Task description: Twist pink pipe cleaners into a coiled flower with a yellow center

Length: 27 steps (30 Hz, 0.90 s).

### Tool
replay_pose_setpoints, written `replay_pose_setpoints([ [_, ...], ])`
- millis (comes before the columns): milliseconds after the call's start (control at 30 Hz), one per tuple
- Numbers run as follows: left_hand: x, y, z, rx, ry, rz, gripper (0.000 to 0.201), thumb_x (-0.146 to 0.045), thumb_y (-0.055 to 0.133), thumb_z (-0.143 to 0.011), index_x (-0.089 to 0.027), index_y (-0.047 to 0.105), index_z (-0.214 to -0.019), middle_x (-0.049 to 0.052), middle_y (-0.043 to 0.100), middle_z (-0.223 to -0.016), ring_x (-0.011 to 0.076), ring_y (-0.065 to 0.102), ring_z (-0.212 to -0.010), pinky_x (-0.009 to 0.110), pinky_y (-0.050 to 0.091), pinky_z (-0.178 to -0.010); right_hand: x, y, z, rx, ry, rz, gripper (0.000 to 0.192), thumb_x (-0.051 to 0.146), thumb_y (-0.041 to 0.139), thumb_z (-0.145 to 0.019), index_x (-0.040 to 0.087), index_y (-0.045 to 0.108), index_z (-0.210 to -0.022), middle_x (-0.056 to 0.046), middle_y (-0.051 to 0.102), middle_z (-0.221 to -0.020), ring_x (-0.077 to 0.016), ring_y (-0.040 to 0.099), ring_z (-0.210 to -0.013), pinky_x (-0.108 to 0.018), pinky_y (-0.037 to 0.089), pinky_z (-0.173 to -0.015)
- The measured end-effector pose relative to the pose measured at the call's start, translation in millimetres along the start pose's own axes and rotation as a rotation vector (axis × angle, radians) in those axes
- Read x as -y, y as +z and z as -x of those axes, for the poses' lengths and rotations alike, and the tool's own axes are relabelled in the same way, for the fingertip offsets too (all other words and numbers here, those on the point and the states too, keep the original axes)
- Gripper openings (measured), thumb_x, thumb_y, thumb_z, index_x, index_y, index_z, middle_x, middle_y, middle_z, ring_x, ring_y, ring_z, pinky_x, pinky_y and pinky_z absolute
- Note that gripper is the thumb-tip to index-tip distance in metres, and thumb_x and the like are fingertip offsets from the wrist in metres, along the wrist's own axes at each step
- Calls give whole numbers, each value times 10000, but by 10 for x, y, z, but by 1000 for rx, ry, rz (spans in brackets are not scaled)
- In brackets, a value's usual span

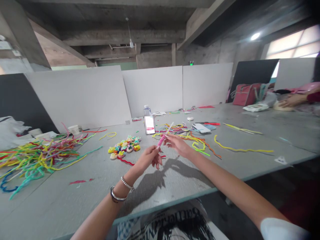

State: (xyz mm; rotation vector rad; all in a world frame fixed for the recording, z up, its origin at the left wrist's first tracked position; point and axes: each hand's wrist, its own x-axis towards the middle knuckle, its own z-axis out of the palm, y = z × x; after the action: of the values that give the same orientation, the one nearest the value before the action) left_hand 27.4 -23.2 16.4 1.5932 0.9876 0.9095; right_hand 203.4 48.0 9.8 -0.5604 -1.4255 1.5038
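In the head view the left hand [150,157] is curled shut around the lower end of a thin pale stick [165,134], while the right hand [178,144] pinches the fuzzy pink pipe cleaner [161,140] coiled tightly around it, above the grey desk [225,160]. At 10 o'clock of the hands lie small fluffy flower shapes [125,147], and at 9 o'clock a loose tangle of multicoloured pipe cleaners [37,155].

Two bare forearms. The left wrist [120,190] wears a beaded bracelet and a dark-edged silver bangle; the right arm [282,230] has a short white sleeve.
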Motion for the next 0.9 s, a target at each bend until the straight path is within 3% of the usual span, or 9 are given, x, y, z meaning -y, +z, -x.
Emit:
replay_pose_setpoints([
  [367,-4,16,10,9,-10,-14,374,-550,458,-813,-177,431,-801,-8,605,-536,84,516,-376,184,290,-379,45,65,32,-63,-43,108,232,391,598,-740,214,691,-859,-21,652,-819,-122,552,-721,-225,383,-627],
  [633,35,13,-14,19,-13,-28,372,-552,448,-816,-181,423,-809,-11,606,-528,89,527,-374,179,300,-376,24,38,10,-30,-88,127,228,367,600,-708,194,677,-834,-14,632,-766,-118,537,-665,-238,377,-618],
  [800,33,17,-12,47,-12,-8,406,-578,452,-808,-174,441,-843,-5,609,-538,93,534,-378,176,294,-374,-82,8,-64,-173,-114,228,160,280,541,-693,181,667,-704,-1,592,-624,-114,498,-590,-246,353,-583],
  [900,38,5,-23,31,-5,-21,408,-573,441,-815,-169,462,-866,-4,611,-535,91,532,-374,172,294,-373,-96,23,-58,-141,-82,185,191,258,527,-683,191,684,-767,-8,625,-687,-120,523,-632,-240,360,-587],
])
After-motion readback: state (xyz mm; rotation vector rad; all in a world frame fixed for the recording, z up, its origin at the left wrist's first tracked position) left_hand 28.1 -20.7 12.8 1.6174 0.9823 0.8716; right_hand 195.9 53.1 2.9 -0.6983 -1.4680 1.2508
